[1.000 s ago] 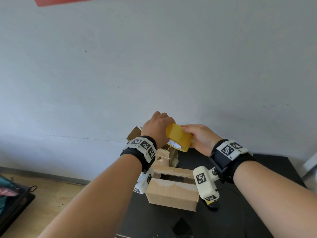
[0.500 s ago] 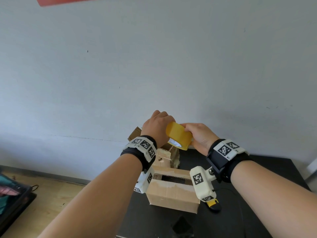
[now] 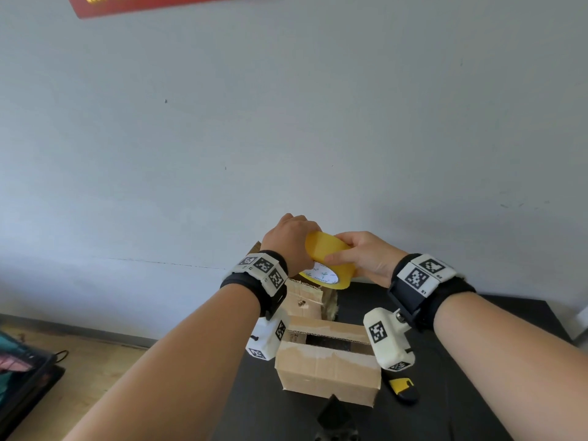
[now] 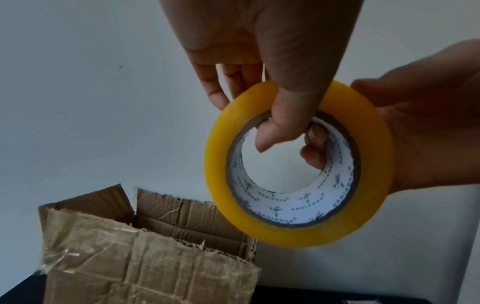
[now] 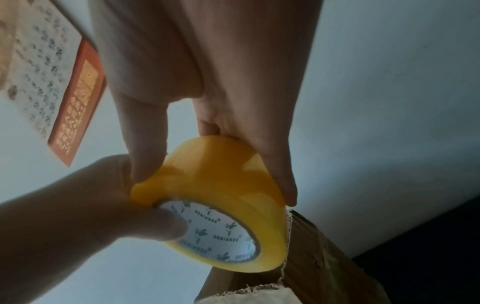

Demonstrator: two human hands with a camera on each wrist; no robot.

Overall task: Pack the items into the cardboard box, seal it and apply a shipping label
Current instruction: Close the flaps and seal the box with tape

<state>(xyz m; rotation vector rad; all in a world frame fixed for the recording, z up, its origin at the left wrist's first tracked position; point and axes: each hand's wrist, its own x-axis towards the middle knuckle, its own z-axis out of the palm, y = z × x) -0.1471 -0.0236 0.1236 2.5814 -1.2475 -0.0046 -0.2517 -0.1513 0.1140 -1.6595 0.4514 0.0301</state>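
A: Fingers?
B: Left hand [image 4: 262, 51] — thumb hooked into the core of the yellow tape roll [image 4: 298, 164]. Right hand [image 3: 369, 256] grips the roll's outer band.
A: The box?
B: Cardboard box [image 3: 327, 361] at lower centre on the dark desk [image 3: 477, 393], flaps not closed — below the roll.

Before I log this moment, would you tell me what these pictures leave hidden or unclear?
- Contents of the cardboard box: head view shows only a dark slot between its flaps.
- Loose end of the tape roll: not visible in any view; left hand and right hand cover much of it.
- Yellow and black tool: partly behind the right wrist camera, type unclear.
- Shipping label: none visible in any view.
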